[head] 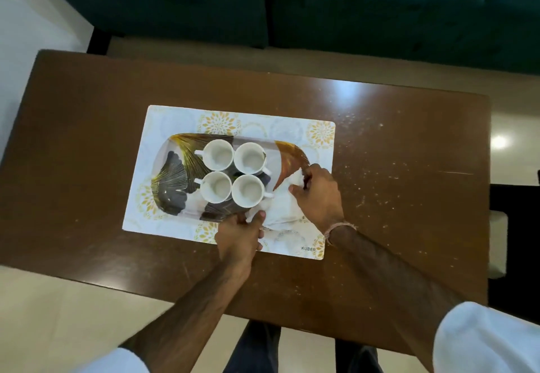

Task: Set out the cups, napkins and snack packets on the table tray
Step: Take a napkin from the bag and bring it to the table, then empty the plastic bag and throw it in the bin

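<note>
A patterned tray [172, 168] with gold and grey leaf print lies on a white placemat [175, 118]. Several empty white cups [217, 154] stand close together in its middle. At the tray's right end lies a white napkin [282, 207]. My left hand [241, 233] pinches the napkin's near left corner at the tray's front edge. My right hand [317, 194] grips its far right part, fingers closed on the paper. No snack packets are in view.
The placemat rests on a scratched brown wooden table [394, 153]. A dark green sofa [350, 7] runs along the far side. Pale floor shows at the left and right. My legs are under the table's near edge.
</note>
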### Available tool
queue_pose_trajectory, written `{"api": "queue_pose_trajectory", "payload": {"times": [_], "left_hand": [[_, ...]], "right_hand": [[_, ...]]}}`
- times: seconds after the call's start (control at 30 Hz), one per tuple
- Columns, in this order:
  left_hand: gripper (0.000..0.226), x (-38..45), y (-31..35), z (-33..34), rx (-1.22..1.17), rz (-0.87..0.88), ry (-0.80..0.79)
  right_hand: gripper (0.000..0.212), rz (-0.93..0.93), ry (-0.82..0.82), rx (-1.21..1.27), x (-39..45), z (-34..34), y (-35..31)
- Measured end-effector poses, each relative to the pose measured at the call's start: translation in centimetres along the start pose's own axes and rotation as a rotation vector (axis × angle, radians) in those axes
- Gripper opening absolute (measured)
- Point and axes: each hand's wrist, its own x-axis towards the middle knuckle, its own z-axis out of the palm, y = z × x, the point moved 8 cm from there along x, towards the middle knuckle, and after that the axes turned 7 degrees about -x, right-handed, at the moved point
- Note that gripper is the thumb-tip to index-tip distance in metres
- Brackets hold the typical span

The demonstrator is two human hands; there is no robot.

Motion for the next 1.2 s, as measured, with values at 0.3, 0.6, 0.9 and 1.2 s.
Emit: {"api": "queue_pose_trajectory", "payload": {"times": [0.3,0.6,0.9,1.2], "left_hand": [[0.034,0.4,1.7,-1.7,0.279,0.152,0.09],[0.031,-2.3,9.6,-4.3,0.422,0.272,-0.056],[0.029,-9.4,30.6,-5.9,0.534,0.687,-0.128],[0.064,-21.4,52.0,-9.6,0.627,1.203,0.048]], "right_hand": [[0.043,0.033,0.056,0.062,-0.5,-0.3,-0.5],[0.049,-0.14,0.035,-0.21,-0.5,-7.9,-7.9],[0.056,-0.324,0.153,-0.29,-3.6,-22.2,-20.7],[0.063,-0.501,0.42,-0.36,-8.7,-39.8,-33.2]]}}
